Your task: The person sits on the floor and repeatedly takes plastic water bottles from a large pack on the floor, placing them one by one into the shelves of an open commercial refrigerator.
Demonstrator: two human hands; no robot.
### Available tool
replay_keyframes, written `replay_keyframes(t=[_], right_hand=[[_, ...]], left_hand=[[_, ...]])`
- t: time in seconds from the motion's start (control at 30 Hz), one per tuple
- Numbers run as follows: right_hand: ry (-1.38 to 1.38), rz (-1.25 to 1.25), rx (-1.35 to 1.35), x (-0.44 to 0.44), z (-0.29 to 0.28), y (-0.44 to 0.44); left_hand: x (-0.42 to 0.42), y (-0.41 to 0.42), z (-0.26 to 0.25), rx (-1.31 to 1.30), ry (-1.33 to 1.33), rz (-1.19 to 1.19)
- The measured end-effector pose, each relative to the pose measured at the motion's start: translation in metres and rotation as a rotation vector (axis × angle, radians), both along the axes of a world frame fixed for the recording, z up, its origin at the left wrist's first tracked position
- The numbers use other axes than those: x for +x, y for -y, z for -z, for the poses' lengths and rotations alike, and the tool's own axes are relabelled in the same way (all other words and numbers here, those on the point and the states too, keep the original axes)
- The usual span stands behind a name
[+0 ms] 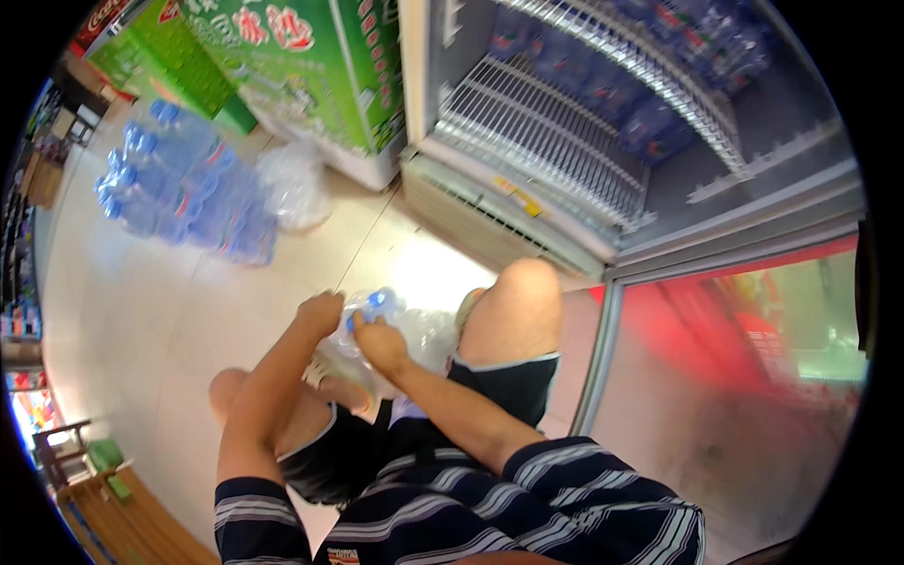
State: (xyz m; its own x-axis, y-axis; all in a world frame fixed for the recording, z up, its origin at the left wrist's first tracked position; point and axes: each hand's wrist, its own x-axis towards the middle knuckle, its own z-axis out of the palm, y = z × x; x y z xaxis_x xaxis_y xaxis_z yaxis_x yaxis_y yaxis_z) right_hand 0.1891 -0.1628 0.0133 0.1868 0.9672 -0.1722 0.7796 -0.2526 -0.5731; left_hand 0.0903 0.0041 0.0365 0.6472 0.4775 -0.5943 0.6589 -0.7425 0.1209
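Observation:
Between my bent knees stand clear plastic bottles with blue caps (381,298), in loose clear plastic wrap (429,332). My left hand (323,314) is closed on the wrap at the left edge of the bottles. My right hand (381,346) lies over the near side, its fingertips at another blue cap (351,323). Whether those fingers grip the cap or the film is unclear. My forearms and hands hide the lower part of the bottles.
Ahead is an open display fridge with a wire shelf (537,113) and bottles (653,131) at its back. Its glass door (706,367) stands open at right. A shrink-wrapped bottle pack (191,187) and crumpled clear plastic (293,187) lie on the tiled floor, near a green freezer (311,78).

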Motion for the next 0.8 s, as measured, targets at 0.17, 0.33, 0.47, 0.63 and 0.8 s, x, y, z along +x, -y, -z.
replay_keyframes(t=[0.17,0.33,0.47,0.63,0.8], right_hand=[[-0.024,-0.077,0.141,0.05,-0.175,0.012],[-0.202,-0.16,0.337,0.122,-0.306,0.016],[-0.488,-0.075,0.26,0.183,-0.346,0.01],[-0.878,0.322,0.4,0.208,-0.303,0.009],[-0.272,0.503,0.259,0.163,-0.279,0.035]], left_hand=[[-0.027,-0.024,0.002,-0.015,0.05,-0.116],[0.027,-0.025,-0.082,-1.301,0.658,-0.614],[0.031,0.06,-0.2,-2.424,0.773,-0.629],[0.047,0.08,-0.185,-2.328,0.603,-0.286],[0.046,0.083,-0.186,-1.849,0.759,-0.42]])
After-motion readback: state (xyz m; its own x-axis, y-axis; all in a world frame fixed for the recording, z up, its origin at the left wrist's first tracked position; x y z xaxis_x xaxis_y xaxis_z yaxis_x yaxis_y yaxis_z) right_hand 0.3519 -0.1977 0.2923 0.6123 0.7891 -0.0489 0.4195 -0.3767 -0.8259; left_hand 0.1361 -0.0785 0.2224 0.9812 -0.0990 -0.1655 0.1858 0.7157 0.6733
